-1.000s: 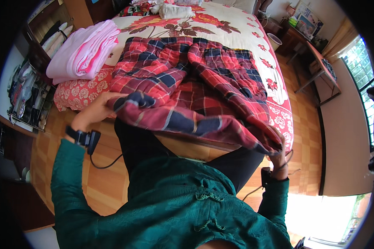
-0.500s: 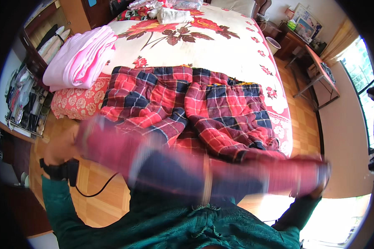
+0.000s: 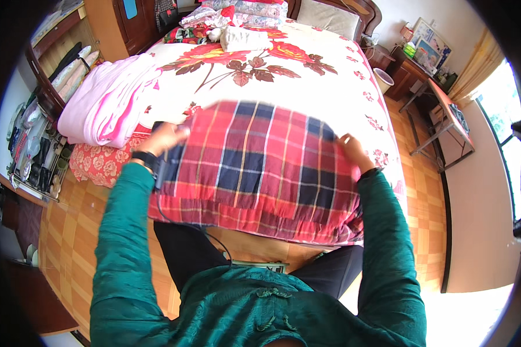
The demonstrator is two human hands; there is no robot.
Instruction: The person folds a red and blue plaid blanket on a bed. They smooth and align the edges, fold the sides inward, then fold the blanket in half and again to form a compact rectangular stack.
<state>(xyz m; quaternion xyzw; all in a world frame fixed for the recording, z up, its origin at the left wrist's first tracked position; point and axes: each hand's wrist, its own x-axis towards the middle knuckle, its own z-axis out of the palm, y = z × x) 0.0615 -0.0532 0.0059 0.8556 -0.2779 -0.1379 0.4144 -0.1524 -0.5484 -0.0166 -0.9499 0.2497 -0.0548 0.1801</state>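
A red and navy plaid cloth (image 3: 255, 156) is spread over the near end of the bed (image 3: 353, 107), its front edge hanging toward my knees. At its far left corner, my left hand (image 3: 169, 137) has its fingers closed on the edge. My right hand (image 3: 356, 153) pinches the far right edge. Between the hands the cloth bulges up slightly, and its far edge is a little blurred. Whatever lies beneath it is hidden. A dark band with a small box and a black cable (image 3: 217, 240) is on my left wrist.
A folded pink blanket (image 3: 107, 101) rests on the bed's left side. White cloth (image 3: 243, 39) and folded bedding (image 3: 249, 11) lie at the far end. A shoe rack (image 3: 37, 150) stands at the left. At the right are a small table (image 3: 446, 118) and a bin (image 3: 382, 80).
The near part of the plaid cloth, held stretched low before me, has swung forward over the bumpy part on the bed. Both hands have moved forward and closer together.
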